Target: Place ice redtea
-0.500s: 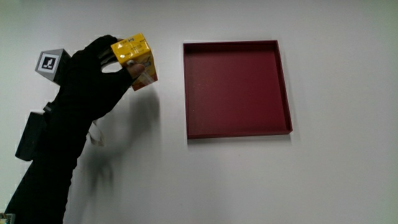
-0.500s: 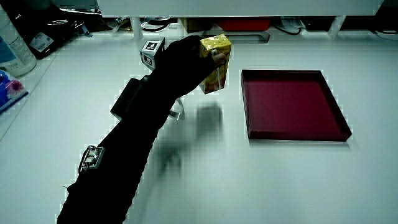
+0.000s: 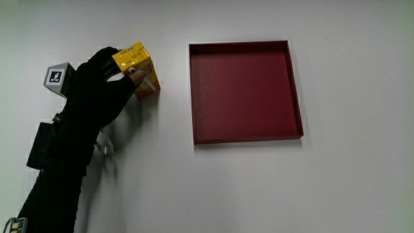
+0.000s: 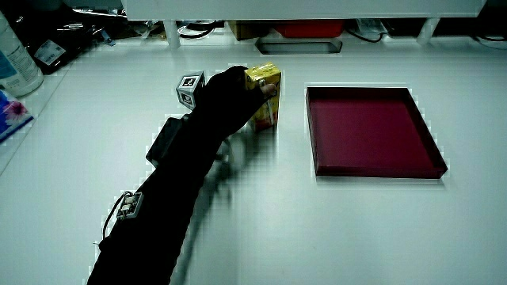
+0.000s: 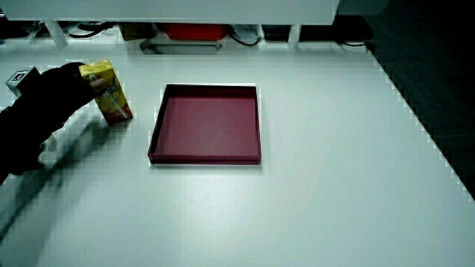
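Observation:
The ice redtea is a small yellow carton with an orange-red lower part. It stands on or just above the white table beside the dark red tray; contact with the table is unclear. The gloved hand is shut on the carton, fingers wrapped over its upper part. Both side views show the carton upright in the hand, outside the tray. The tray holds nothing.
A patterned cube sits on the back of the hand, and a black box is strapped to the forearm. Bottles and clutter stand at the table's edge. A low partition closes the table.
The hand has lowered the carton toward the table, a little away from the tray; its shadow has shrunk close under it. The tray has not moved.

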Demonstrator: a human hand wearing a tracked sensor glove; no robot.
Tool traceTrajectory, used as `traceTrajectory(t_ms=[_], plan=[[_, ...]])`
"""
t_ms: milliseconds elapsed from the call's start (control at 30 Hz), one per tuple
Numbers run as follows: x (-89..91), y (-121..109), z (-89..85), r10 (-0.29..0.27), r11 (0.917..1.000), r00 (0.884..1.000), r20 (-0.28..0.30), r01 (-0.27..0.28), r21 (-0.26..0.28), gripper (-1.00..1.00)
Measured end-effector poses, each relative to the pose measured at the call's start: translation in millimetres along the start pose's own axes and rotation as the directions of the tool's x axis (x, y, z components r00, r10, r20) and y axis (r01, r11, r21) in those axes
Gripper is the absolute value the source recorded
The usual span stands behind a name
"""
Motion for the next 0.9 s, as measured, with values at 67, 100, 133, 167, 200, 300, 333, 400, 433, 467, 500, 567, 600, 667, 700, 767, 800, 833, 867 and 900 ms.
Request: traceTrajectory(t_ms=[67,100,133,167,200,300,333,400,433,467,500,567,600,667,700,767,800,833,867,900], plan=[[-1.8,1.2,-0.1,-0.011,0.9999,1.0,-0.002,0.011,-0.003,0.0],[-0.5,2.1,-2.0,-0.004,1.0,1.0,-0.008,0.004,-0.006,0.0],[0.5,2.9,-3.5,-0.012,0.9998,1.0,-0.01,0.012,-0.013,0.0],[-1.0,3.1,-2.8,-0.008,0.9998,1.0,-0.012,0.008,-0.018,0.0],[-1.3,2.0,-2.9,-0.005,0.9999,1.0,-0.002,0.005,-0.014,0.0],[-1.5,-0.2,-3.1,0.001,0.9999,1.0,0.01,-0.001,-0.013,0.0],[-4.2,1.0,-2.1,-0.005,0.9999,1.0,0.012,0.005,-0.012,0.0],[-2.0,0.5,-3.6,0.004,0.9999,1.0,0.004,-0.004,-0.015,0.0],[-2.4,0.4,-3.7,0.003,0.9999,1.0,0.011,-0.002,-0.013,0.0],[-3.5,0.3,-3.1,0.007,0.9999,1.0,0.011,-0.007,-0.012,0.0],[-3.2,0.2,-3.4,0.004,0.9999,1.0,0.013,-0.004,-0.012,0.0],[-3.8,-0.1,-3.0,0.012,0.9999,1.0,0.012,-0.012,-0.008,0.0],[-4.3,0.0,-2.8,0.009,0.9999,1.0,0.011,-0.009,-0.009,0.0],[-4.9,-0.4,-2.8,0.012,0.9999,1.0,0.011,-0.012,-0.006,-0.05],[-4.3,-0.8,-3.3,0.015,0.9999,1.0,0.015,-0.015,-0.006,-0.11],[-3.8,-1.5,-4.3,0.013,0.9999,0.999,0.032,-0.012,-0.006,-0.21],[-6.5,-1.1,-3.1,0.012,0.9999,0.999,0.03,-0.012,-0.005,-0.26],[-4.8,-2.5,-4.2,0.02,0.9998,0.999,0.034,-0.02,-0.003,-0.32],[-3.8,-3.8,-4.5,0.026,0.9996,0.999,0.039,-0.026,-0.005,-0.37],[-6.3,-4.7,-2.3,0.035,0.9993,0.999,0.034,-0.036,0.006,-0.42]])
